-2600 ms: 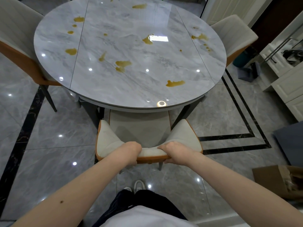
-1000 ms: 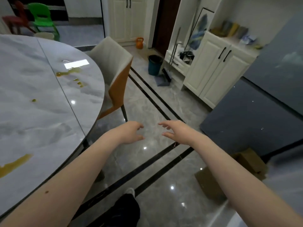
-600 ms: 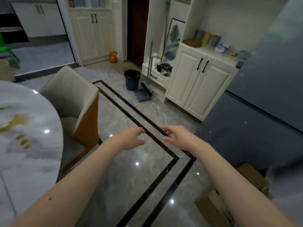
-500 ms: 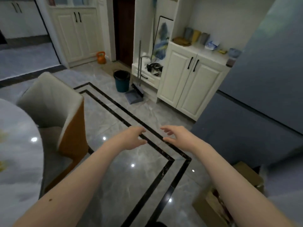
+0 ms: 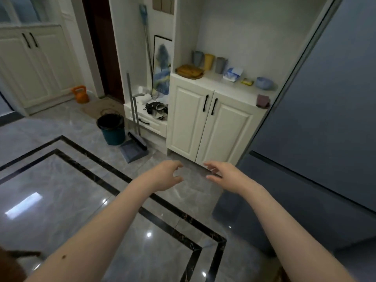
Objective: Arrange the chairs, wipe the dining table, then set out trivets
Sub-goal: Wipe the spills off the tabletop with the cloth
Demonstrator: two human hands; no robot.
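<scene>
In the lower foreground two bare forearms reach forward over the floor, a glossy grey marble-look tile with a double black inlay band running from 9 o'clock toward 5 o'clock. The left hand has a wide, loose grip: fingers spread and lightly curved, thumb apart, holding and touching nothing. The right hand faces it just beside, its grip equally wide, fingers relaxed and empty. Neither chairs, dining table nor trivets can be made out in this view; only a dark brown edge shows at 8 o'clock, too cropped to tell what it is.

Beyond the hands at 12 o'clock stands a cream cabinet with two panelled doors and slim black handles. Its top serves as a desk carrying a flat yellow-brown item, three cups in blue, yellow and grey, a white-and-blue pack, a blue bowl and a dull pink cloth at the right edge. At 3 o'clock a large smooth blue-grey fridge fills the side. At 11 o'clock sit a teal bin lined in black and a grey dustpan with its upright broom. Farther at 10 o'clock an orange kettlebell rests by white panelled doors.
</scene>
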